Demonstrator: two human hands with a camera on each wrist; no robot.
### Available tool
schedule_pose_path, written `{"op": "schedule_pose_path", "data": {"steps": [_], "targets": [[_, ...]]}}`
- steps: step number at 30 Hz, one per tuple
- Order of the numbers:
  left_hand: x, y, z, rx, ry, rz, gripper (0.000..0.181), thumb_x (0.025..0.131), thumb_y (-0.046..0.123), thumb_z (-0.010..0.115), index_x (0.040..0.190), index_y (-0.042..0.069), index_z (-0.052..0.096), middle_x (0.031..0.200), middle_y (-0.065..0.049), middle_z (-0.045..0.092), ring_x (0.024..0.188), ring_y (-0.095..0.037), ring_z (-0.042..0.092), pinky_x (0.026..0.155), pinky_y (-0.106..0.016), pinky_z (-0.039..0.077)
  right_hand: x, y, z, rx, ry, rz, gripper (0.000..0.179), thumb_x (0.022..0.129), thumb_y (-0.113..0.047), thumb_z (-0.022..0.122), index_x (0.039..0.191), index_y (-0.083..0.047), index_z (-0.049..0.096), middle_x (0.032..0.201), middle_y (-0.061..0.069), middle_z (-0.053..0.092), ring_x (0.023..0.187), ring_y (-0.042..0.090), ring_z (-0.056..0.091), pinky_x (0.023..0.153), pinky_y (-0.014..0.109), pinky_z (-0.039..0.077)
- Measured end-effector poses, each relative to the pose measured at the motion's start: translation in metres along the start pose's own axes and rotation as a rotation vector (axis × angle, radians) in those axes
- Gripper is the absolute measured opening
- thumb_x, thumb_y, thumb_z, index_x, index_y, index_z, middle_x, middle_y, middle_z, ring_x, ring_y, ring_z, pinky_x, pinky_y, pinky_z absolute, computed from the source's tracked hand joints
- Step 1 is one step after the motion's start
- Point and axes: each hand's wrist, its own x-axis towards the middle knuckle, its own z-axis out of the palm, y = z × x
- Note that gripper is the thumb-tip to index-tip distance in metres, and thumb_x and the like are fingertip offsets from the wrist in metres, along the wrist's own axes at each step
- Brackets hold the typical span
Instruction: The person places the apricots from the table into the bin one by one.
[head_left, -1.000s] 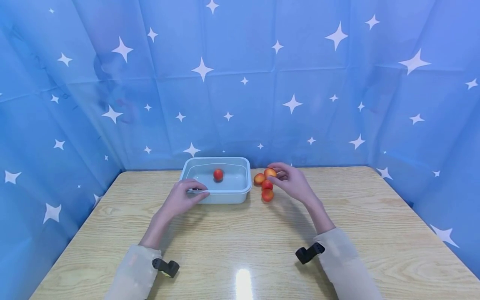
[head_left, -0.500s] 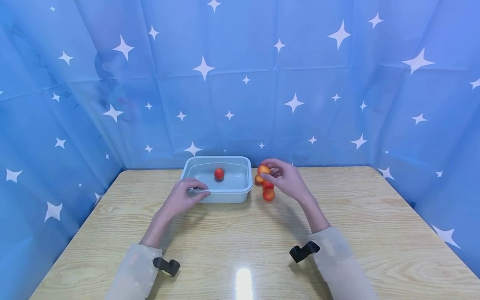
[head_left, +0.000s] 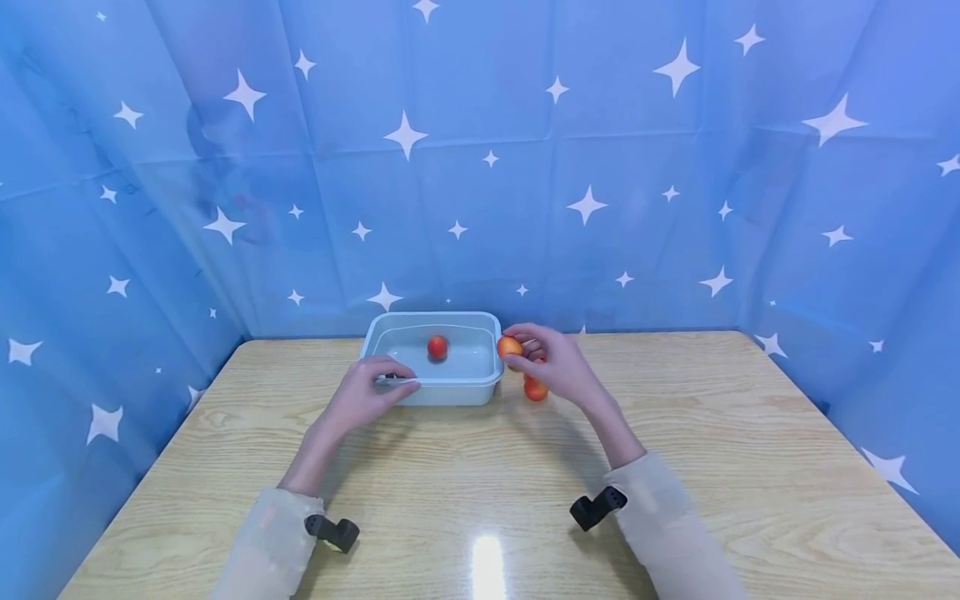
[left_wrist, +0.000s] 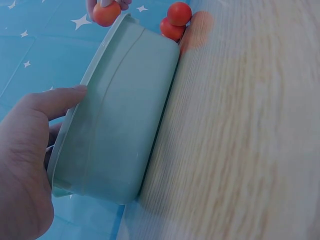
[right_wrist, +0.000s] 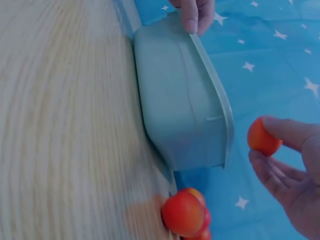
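Observation:
A pale blue plastic box point(head_left: 457, 394) stands near the back of the table with one round red fruit point(head_left: 437, 348) inside. My left hand point(head_left: 366, 393) pinches its near rim at the left corner, thumb outside and fingers over the inner side. Between thumb and fingertips, my right hand point(head_left: 553, 362) holds a round orange-red fruit point(head_left: 509, 347) at the box's right rim; in the right wrist view this held fruit point(right_wrist: 264, 137) is raised off the table, just beyond the box's end. Below that hand, several more red fruits point(head_left: 535, 389) lie clustered beside the box, partly hidden by it.
The wooden table point(head_left: 450, 483) extends in front of the box and to both sides. Behind its back edge hangs a blue curtain point(head_left: 480, 200) with white stars. A small black camera point(head_left: 597, 508) is strapped to each sleeve.
My right hand has lifted the orange-red fruit from the cluster and carried it left to the box's right rim. My left hand has kept its hold on the box.

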Motion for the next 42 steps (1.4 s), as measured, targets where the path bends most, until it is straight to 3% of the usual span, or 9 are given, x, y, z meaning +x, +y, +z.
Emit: {"op": "schedule_pose_path", "data": {"steps": [14,21,25,42], "targets": [[-0.001,0.000,0.000,0.003,0.002,0.005,0.018,0.087,0.020,0.082,0.100,0.008,0.079,0.095,0.004,0.074,0.093,-0.016,0.067,0.091,-0.043,0.052,0.000,-0.002,0.017,-0.037,-0.035,-0.066,0.040,0.091,-0.015,0.077,0.129,-0.009,0.067,0.117,0.008,0.068,0.095,0.021,0.066,0.086,0.038,0.057],[0.000,0.000,0.000,0.000,0.004,0.014,0.016,0.087,0.019,0.082,0.099,0.009,0.079,0.095,0.004,0.074,0.093,-0.016,0.068,0.090,-0.042,0.052,0.001,-0.001,0.020,-0.025,-0.052,-0.074,0.042,0.092,-0.008,0.075,0.132,-0.007,0.065,0.115,0.015,0.069,0.097,0.023,0.068,0.088,0.038,0.057],[0.000,-0.001,0.000,0.003,0.006,0.019,0.015,0.087,0.019,0.082,0.099,0.010,0.079,0.095,0.004,0.074,0.093,-0.016,0.068,0.090,-0.042,0.053,0.001,0.000,0.020,-0.026,-0.058,-0.061,0.042,0.093,-0.007,0.073,0.134,-0.008,0.063,0.118,0.020,0.068,0.100,0.025,0.068,0.089,0.039,0.057],[0.000,0.000,-0.001,-0.008,0.001,-0.006,0.016,0.087,0.019,0.081,0.099,0.010,0.079,0.096,0.004,0.073,0.094,-0.017,0.067,0.091,-0.042,0.051,-0.003,0.002,0.007,0.009,-0.025,-0.029,0.041,0.093,-0.012,0.074,0.131,-0.001,0.063,0.114,0.018,0.069,0.098,0.025,0.068,0.089,0.046,0.056]]}}
